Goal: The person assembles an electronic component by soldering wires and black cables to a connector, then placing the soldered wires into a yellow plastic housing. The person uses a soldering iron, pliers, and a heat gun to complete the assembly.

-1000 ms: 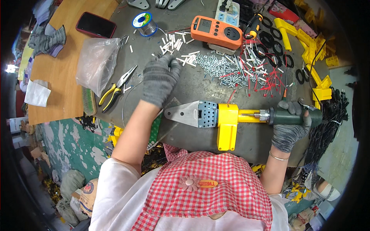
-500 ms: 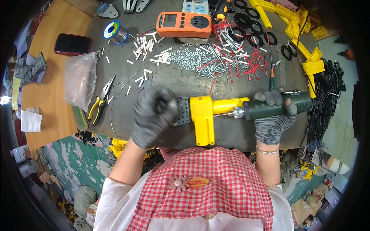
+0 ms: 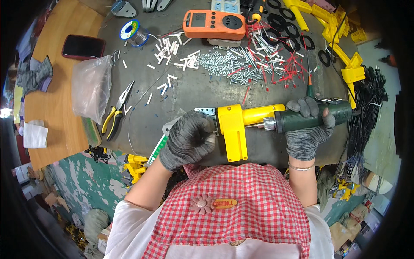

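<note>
My left hand (image 3: 188, 140), in a grey knit glove, is closed at the left end of a yellow plastic housing (image 3: 231, 134). A perforated metal plate (image 3: 208, 111) sticks out of that end, partly hidden by the fingers. From behind the same hand juts a pale strip with green along it (image 3: 158, 147); what it joins to is hidden. My right hand (image 3: 308, 129), gloved with some fingertips bare, wraps round a dark green electric screwdriver (image 3: 297, 120). Its bit lies along the housing's round yellow handle and points left into the housing's body.
Nuts and screws (image 3: 241, 71), white sleeves (image 3: 168, 49) and red wires (image 3: 289, 71) lie beyond my hands. An orange meter (image 3: 214, 24), black rings (image 3: 292, 30) and a solder spool (image 3: 133, 33) stand farther back. Yellow-handled pliers (image 3: 117, 110), a plastic bag (image 3: 91, 88) and a phone (image 3: 83, 46) are left.
My left hand has come down and right, closer to the housing, and the green-edged strip now shows behind it. The housing has tilted slightly; my right hand keeps its grip on the screwdriver.
</note>
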Tool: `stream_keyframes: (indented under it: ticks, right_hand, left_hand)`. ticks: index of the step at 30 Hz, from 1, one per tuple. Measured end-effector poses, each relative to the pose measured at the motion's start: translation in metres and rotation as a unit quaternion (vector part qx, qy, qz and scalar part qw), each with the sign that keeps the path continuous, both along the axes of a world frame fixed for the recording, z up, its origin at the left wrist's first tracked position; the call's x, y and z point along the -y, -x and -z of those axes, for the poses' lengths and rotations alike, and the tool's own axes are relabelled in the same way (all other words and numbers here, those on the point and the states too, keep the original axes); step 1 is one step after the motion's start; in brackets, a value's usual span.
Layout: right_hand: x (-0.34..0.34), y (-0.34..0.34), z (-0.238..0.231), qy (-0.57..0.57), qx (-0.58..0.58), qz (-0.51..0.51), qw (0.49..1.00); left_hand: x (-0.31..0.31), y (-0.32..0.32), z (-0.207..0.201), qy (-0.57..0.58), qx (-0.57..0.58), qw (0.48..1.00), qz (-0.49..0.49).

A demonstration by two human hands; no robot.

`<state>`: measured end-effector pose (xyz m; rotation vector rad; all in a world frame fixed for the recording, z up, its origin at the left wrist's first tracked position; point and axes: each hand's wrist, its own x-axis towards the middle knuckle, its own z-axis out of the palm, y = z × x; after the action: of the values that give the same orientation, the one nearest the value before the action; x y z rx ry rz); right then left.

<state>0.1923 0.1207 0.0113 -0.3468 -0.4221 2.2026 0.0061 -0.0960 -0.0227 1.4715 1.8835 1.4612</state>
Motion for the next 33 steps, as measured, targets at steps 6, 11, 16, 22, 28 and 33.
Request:
stream_keyframes:
  ticks: [6, 11, 16, 22, 28, 33]
  right_hand:
    - [-0.005, -0.002, 0.006, -0.014, -0.025, -0.015, 0.999]
    - [-0.002, 0.002, 0.004, -0.015, -0.019, -0.009, 1.000]
    - [-0.002, 0.001, 0.003, -0.006, -0.026, -0.006, 1.000]
    - [0.000, 0.002, 0.003, -0.010, -0.029, -0.011, 0.999]
    - [0.000, 0.003, 0.004, -0.009, -0.023, -0.007, 1.000]
    - [-0.004, -0.002, 0.010, -0.023, -0.029, -0.024, 0.999]
  left_hand:
    - [0.001, -0.001, -0.004, 0.024, -0.023, 0.999, 0.010]
    - [0.003, 0.000, -0.001, 0.018, -0.001, 1.000, 0.010]
    - [0.001, 0.001, 0.002, 0.026, -0.021, 0.999, 0.019]
    - [0.001, 0.001, 0.003, -0.004, 0.001, 1.000, 0.025]
    - [0.003, 0.001, 0.004, 0.008, -0.027, 0.999, 0.017]
    - [0.000, -0.004, 0.004, -0.008, -0.038, 0.999, -0.003]
